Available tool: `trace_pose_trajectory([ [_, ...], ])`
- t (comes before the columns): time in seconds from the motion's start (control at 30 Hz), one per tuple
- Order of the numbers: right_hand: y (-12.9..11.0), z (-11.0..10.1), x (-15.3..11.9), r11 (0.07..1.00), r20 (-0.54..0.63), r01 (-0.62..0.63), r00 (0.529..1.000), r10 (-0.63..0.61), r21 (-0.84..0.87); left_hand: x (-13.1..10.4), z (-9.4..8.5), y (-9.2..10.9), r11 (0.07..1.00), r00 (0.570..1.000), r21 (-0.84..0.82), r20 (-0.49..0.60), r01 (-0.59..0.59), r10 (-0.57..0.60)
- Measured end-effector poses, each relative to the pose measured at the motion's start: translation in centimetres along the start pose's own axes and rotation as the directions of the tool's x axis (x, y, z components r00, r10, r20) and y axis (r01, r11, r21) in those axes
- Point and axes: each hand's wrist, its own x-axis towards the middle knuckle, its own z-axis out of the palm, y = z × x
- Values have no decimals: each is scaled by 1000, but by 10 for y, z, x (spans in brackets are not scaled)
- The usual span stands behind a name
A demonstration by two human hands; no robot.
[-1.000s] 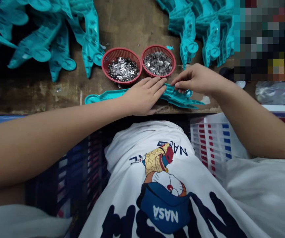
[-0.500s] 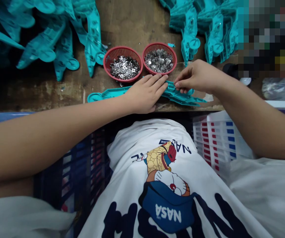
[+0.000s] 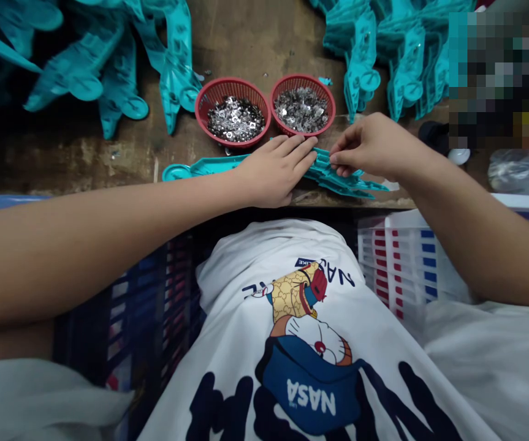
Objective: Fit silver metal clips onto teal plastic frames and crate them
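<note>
A long teal plastic part (image 3: 220, 164) lies along the table's near edge, a round disc at its left end. My left hand (image 3: 276, 170) rests flat across its middle, fingers stretched out. Over the right part of it, my right hand (image 3: 360, 147) is closed in a pinch; whatever is between its fingertips is too small to make out. Just beyond the part stand two red baskets side by side, the left basket (image 3: 200, 116) and the right basket (image 3: 331, 116), both holding small shiny metal pieces.
More teal parts (image 3: 176, 67) are piled at the back left, and others (image 3: 360, 61) at the back right. A clear plastic bag (image 3: 521, 171) lies at the right. Below the table edge is a white crate (image 3: 388, 220).
The view has shifted slightly, so the baskets and teal parts appear moved a little. Both hands keep nearly the same pose over the part.
</note>
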Motion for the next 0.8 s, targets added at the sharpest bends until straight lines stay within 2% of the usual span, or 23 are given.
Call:
trace_pose_trajectory([
  [0.1, 5, 1, 2, 999, -23, 37, 999, -38, -15, 2, -1, 2, 1000, 999, 16, 29, 16, -17],
  [0.2, 6, 2, 2, 996, -28, 78, 997, -79, -36, 1, 1, 4, 1000, 1000, 20, 12, 19, -19],
  [0.37, 5, 0, 5, 991, -41, 55, 997, -60, -123, -1, 2, 4, 999, 1000, 39, 14, 22, -23],
  [0.43, 5, -1, 5, 978, -39, 107, 993, -116, -178, -1, 0, 4, 998, 999, 50, 33, 24, -26],
  [0.6, -6, 3, -4, 879, -38, 237, 960, -277, -415, -1, -5, 4, 997, 997, 68, 72, 31, -36],
  [0.8, -33, -1, -20, 763, 61, 221, 971, -233, -608, -4, -6, 0, 999, 999, 51, 34, 12, -13],
])
